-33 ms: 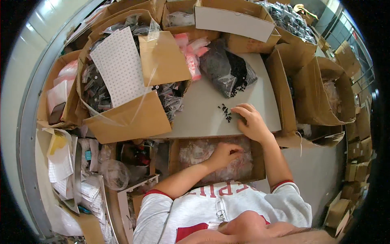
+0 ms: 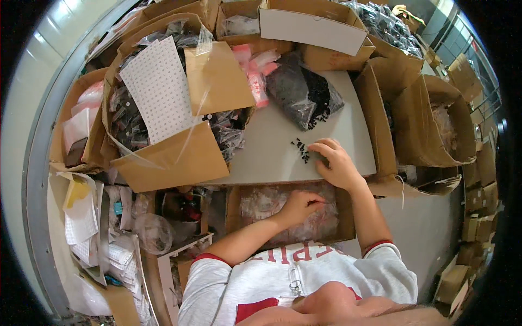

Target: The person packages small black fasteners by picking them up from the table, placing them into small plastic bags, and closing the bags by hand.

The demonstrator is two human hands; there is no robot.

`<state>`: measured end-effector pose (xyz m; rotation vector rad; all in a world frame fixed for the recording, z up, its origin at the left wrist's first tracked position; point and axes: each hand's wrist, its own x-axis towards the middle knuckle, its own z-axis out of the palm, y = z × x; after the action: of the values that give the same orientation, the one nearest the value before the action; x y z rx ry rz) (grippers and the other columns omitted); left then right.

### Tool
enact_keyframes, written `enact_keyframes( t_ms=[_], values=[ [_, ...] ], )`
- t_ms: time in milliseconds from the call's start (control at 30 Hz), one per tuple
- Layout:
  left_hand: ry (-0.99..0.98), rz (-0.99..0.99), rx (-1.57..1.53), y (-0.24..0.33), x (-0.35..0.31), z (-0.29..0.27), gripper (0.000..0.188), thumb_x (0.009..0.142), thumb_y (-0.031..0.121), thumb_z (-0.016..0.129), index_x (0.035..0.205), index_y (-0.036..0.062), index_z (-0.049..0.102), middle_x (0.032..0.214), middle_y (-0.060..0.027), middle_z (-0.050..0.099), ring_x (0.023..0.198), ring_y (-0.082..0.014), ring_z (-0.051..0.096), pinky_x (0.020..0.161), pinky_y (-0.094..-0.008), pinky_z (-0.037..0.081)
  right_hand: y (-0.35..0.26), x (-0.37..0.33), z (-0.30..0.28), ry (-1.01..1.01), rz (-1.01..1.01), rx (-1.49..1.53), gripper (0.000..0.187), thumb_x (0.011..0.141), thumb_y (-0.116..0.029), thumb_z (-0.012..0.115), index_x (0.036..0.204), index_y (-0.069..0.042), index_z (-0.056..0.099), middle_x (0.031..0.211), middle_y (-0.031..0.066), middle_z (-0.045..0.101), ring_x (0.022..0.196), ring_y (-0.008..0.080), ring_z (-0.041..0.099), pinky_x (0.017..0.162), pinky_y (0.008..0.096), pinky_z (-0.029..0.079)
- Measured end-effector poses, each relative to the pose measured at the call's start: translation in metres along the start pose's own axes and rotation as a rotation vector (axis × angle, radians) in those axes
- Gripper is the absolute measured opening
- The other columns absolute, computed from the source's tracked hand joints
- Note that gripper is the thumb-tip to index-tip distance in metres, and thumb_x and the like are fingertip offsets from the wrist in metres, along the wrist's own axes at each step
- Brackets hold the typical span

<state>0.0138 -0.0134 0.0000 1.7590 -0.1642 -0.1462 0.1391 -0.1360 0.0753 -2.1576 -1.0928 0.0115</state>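
Small black screw-like pieces [image 2: 300, 151] lie in a loose pile on the pale tabletop [image 2: 266, 155]. Just right of that pile is my right hand [image 2: 333, 161], its fingers bent and its thumb apart from them, with nothing visible between. Farther back lies a clear plastic bag [image 2: 291, 87], its mouth spilling more of the black pieces. Lower down, my left hand [image 2: 300, 208] hovers over a cardboard box [image 2: 232, 214] of clear plastic bags [image 2: 263, 204]. Its fingertips are pinched together; whatever they hold, if anything, is too small to make out.
An open carton [image 2: 171, 160] of bagged dark parts, with a dotted white sheet [image 2: 155, 89], stands at left. Pink-and-white bags [image 2: 256, 81] lie beside it. Tall cartons [image 2: 435, 130] crowd the right side. A white-fronted box [image 2: 312, 30] is at the back.
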Motion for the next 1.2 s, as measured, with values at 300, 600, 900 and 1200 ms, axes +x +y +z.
enact_keyframes(
  t_ms=[300,600,900,1200],
  values=[
    [0.009,0.08,0.109,0.001,-0.002,-0.001,0.014,0.082,0.015,0.068,0.084,0.0017,0.068,0.069,-0.0142,0.065,0.062,-0.0291,0.063,0.058,-0.0357,0.048,-0.009,0.005,0.012,0.055,-0.048,-0.025,0.03,0.07,-0.009,0.068,0.1,-0.005,0.061,0.102,0.0145,0.057,0.101,0.0346,0.054,0.087,0.041,0.046],
    [-0.007,-0.047,-0.349,-0.01,0.002,0.002,0.022,0.081,0.021,0.073,0.082,-0.0009,0.068,0.076,-0.0065,0.068,0.071,-0.0104,0.059,0.066,-0.0289,0.047,-0.009,0.006,0.019,0.13,-0.041,-0.081,0.025,0.069,-0.01,0.068,0.092,-0.004,0.06,0.097,0.0133,0.057,0.096,0.034,0.054,0.084,0.0416,0.047],
    [-0.164,-0.205,-0.202,-0.031,0.009,0.001,0.02,0.083,0.019,0.071,0.079,0.0014,0.062,0.079,-0.0014,0.061,0.074,-0.0099,0.052,0.068,-0.027,0.044,-0.013,0.008,0.029,0.185,0.005,-0.175,0.016,0.07,-0.007,0.064,0.084,-0.005,0.059,0.09,0.0128,0.056,0.088,0.034,0.055,0.077,0.0412,0.047],
    [-0.04,-0.223,-0.45,-0.027,0.02,0.0,0.025,0.083,0.016,0.07,0.101,0.0012,0.06,0.091,-0.0014,0.061,0.083,-0.0099,0.054,0.074,-0.0243,0.045,-0.018,-0.009,0.022,0.138,0.027,-0.161,0.014,0.072,-0.006,0.064,0.086,-0.004,0.061,0.093,0.0128,0.058,0.089,0.0332,0.058,0.078,0.0402,0.048]
  ],
)
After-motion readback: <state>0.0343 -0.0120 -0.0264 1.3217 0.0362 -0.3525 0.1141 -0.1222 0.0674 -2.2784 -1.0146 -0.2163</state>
